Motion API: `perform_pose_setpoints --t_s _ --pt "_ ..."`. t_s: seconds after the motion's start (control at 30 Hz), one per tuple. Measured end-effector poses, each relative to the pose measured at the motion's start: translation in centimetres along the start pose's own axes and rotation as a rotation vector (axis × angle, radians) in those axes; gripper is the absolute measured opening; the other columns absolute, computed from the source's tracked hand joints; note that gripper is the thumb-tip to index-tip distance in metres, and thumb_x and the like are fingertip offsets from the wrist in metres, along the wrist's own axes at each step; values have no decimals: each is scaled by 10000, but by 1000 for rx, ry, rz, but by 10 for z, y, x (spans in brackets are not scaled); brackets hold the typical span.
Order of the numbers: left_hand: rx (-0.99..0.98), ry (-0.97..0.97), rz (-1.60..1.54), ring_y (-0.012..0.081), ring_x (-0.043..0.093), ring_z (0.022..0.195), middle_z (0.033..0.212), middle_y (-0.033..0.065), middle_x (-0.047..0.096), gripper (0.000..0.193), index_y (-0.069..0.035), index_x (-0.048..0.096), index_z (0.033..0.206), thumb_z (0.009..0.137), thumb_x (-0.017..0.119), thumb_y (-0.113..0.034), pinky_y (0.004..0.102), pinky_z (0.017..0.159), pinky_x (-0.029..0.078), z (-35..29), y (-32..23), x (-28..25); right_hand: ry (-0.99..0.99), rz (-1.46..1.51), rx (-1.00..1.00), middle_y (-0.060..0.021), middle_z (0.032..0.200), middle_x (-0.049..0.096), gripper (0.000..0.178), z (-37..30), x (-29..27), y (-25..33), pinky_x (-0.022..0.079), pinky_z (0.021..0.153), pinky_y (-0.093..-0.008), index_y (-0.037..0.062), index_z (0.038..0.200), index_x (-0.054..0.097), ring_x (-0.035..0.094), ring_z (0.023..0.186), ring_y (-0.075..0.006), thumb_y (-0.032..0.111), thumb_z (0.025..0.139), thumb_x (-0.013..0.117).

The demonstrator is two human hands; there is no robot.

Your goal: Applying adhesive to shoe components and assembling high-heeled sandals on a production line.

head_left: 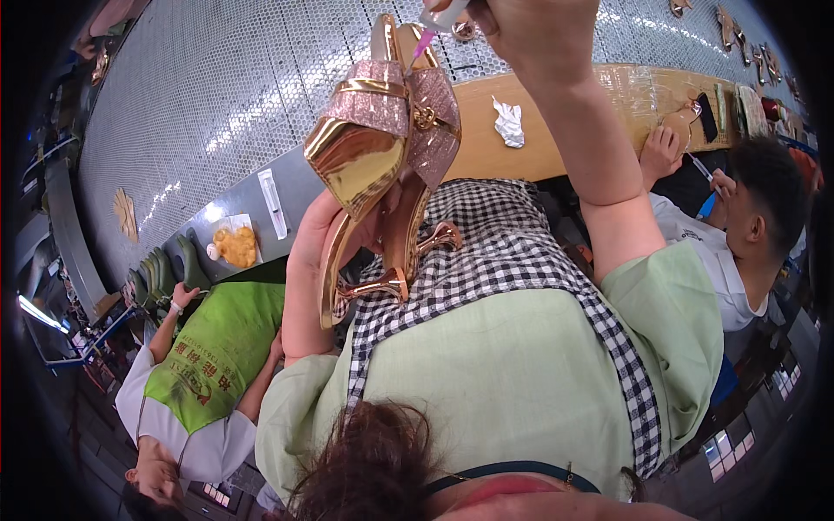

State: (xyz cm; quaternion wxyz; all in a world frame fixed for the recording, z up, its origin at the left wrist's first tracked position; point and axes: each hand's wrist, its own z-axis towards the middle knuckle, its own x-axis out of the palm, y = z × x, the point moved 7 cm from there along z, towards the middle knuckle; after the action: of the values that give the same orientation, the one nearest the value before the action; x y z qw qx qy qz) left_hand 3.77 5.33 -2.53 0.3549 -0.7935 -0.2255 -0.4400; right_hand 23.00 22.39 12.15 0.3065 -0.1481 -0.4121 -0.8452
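Observation:
My left hand [323, 227] is wrapped round a pair of gold high-heeled sandals [356, 169], held up side by side over my lap. The sandals have wide pink glitter straps, gold trim and shiny gold heels. Part of that hand is hidden behind the soles. At the top edge my right hand [543, 35] grips a small white applicator bottle [447, 16], partly cut off by the picture's edge. Its thin pink nozzle [422, 43] points down at the strap of the right-hand sandal; whether it touches cannot be told.
A crumpled white paper [508, 122] lies on the tan board [486, 156]. Further left are a white-wrapped syringe-like tool [273, 204] and a yellowish lump [236, 247]. Beyond runs a metal mesh conveyor [243, 95]. A person in a green apron [217, 356] and another in white [730, 252] sit either side.

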Motion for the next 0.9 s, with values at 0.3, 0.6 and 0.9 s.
perform_pose_setpoints --t_s 0.3,0.6,0.9 --pt "5 42 7 254 577 1181 1349 159 566 439 34 455 1401 1019 509 -176 397 1016 456 1 -1 3 52 -51 -57 -14 604 468 411 1 7 11 492 360 -299 120 1337 273 448 395 -102 29 1010 504" --pt "23 -41 -26 252 588 1153 1333 169 571 442 32 457 1394 1008 540 -168 386 993 469 0 -1 2 42 5 -45 -12 618 463 422 6 11 11 494 355 -293 105 1341 268 455 387 -97 15 1002 501" --pt "-40 -186 20 261 590 1102 1318 156 575 443 28 467 1386 1005 544 -184 383 970 472 0 3 -7 -43 -117 -76 -19 627 481 421 7 3 15 493 359 -289 109 1340 271 472 389 -105 23 1003 509"
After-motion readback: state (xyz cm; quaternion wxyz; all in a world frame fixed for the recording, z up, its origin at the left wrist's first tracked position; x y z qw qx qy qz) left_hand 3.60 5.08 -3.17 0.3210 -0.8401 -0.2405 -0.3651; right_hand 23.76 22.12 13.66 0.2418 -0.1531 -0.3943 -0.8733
